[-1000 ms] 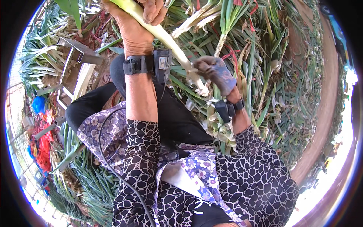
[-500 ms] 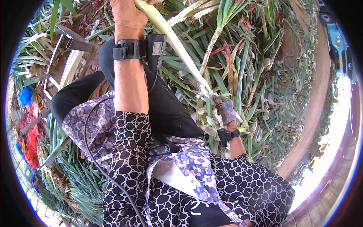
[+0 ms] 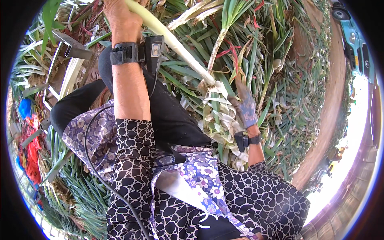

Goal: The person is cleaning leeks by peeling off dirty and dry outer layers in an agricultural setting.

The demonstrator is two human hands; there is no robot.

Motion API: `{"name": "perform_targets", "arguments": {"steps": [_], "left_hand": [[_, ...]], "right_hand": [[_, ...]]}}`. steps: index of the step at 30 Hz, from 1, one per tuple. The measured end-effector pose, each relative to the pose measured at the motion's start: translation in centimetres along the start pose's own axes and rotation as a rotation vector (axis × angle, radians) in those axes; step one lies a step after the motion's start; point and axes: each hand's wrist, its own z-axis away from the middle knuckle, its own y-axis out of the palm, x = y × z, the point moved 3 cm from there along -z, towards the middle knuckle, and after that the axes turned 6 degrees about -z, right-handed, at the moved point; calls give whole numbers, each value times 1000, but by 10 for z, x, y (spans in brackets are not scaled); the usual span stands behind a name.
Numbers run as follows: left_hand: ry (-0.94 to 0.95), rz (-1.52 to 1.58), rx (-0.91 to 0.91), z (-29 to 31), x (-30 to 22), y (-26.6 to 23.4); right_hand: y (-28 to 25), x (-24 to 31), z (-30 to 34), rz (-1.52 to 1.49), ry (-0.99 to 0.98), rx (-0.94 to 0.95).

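My bare left hand (image 3: 123,20) grips a long green onion (image 3: 176,44) near the top edge, its fingers partly cut off by the frame. The pale stalk slants down to the right, its root end near the middle of the view. Just below and right of that end is my right hand (image 3: 245,105), in a worn patterned glove. Its fingers point up, apart from the stalk, and nothing shows in them. Loose whitish peeled skins (image 3: 224,110) hang and lie between the root end and my right wrist.
Onion leaves and peelings (image 3: 288,104) cover the ground on the right. Another green onion (image 3: 219,46) lies ahead. A metal frame (image 3: 76,50) stands at left, near red and blue material (image 3: 32,148) and stacked onions (image 3: 88,196). A turquoise vehicle (image 3: 356,44) is at far right.
My right hand has let go of the stalk's root end and opened, moving slightly right. The root end now shows bare, with peeled skins below it. My left hand has shifted slightly left with the onion.
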Motion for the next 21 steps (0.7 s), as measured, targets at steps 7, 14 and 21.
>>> {"name": "perform_targets", "arguments": {"steps": [7, 14, 21], "left_hand": [[145, -459, -8, 0, 3, -10], [-288, 346, 415, -34, 18, -6], [-297, 522, 194, -50, 8, -12]], "right_hand": [[18, 58, -32, -163, -32, 114], [-11, 115, -23, -548, -48, 169], [-40, 46, 58, -75, 89, 120]]}}
